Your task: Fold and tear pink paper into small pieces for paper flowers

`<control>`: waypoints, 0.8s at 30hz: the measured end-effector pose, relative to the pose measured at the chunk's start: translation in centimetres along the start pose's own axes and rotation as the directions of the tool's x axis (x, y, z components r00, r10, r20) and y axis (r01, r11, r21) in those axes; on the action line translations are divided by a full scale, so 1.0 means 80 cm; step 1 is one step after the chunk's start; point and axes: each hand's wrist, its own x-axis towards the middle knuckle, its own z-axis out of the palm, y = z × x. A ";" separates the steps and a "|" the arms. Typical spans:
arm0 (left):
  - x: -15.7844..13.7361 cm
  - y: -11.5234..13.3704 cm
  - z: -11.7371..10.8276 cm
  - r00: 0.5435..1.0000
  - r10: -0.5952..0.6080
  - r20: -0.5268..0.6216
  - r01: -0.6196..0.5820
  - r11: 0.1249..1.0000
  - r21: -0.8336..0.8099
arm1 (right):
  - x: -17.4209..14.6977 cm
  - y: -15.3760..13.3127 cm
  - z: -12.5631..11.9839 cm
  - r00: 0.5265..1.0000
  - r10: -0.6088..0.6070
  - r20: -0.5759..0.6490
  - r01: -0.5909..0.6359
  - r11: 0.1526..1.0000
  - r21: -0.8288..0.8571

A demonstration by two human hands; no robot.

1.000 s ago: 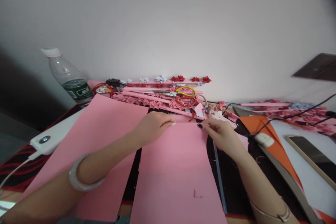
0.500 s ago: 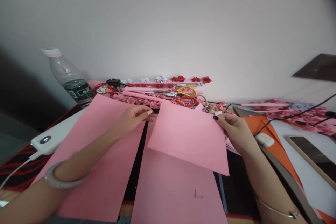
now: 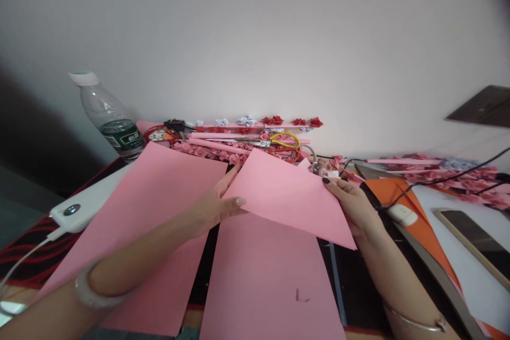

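Between my hands a folded pink sheet of paper [image 3: 279,196] is held up, tilted, above the table. My left hand [image 3: 215,204] has hold of its left edge, thumb in front and the other fingers partly hidden behind. My right hand [image 3: 353,199] pinches the upper right edge, its dark-nailed thumb on top. Below the held paper lies a large pink sheet [image 3: 271,287] with a small L-shaped mark near its lower right. Another large pink sheet [image 3: 159,212] lies under my left forearm.
Behind the sheets lie scissors [image 3: 285,141] with yellow and red handles among paper flowers [image 3: 274,120]. A water bottle [image 3: 113,122] and a white power bank [image 3: 87,202] stand on the left. To the right are a white earphone case [image 3: 403,214], a phone [image 3: 478,239] and a black cable.
My left hand has come down and right and taken hold of the folded paper's left edge. The paper has turned slightly, its lower right corner rising. My right hand keeps its pinch.
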 end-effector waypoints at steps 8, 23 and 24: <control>0.000 -0.001 0.008 1.000 0.014 -0.018 -0.013 0.998 0.058 | -0.007 0.003 0.010 0.999 0.017 0.044 -0.020 0.998 0.061; 0.001 -0.016 0.008 1.000 0.018 0.003 -0.018 0.994 0.105 | -0.009 0.012 0.017 0.998 -0.010 0.055 0.010 1.000 0.006; 0.001 -0.018 0.007 1.000 0.003 0.006 -0.004 0.995 0.099 | -0.010 0.012 0.018 0.998 -0.014 0.058 0.014 1.000 -0.002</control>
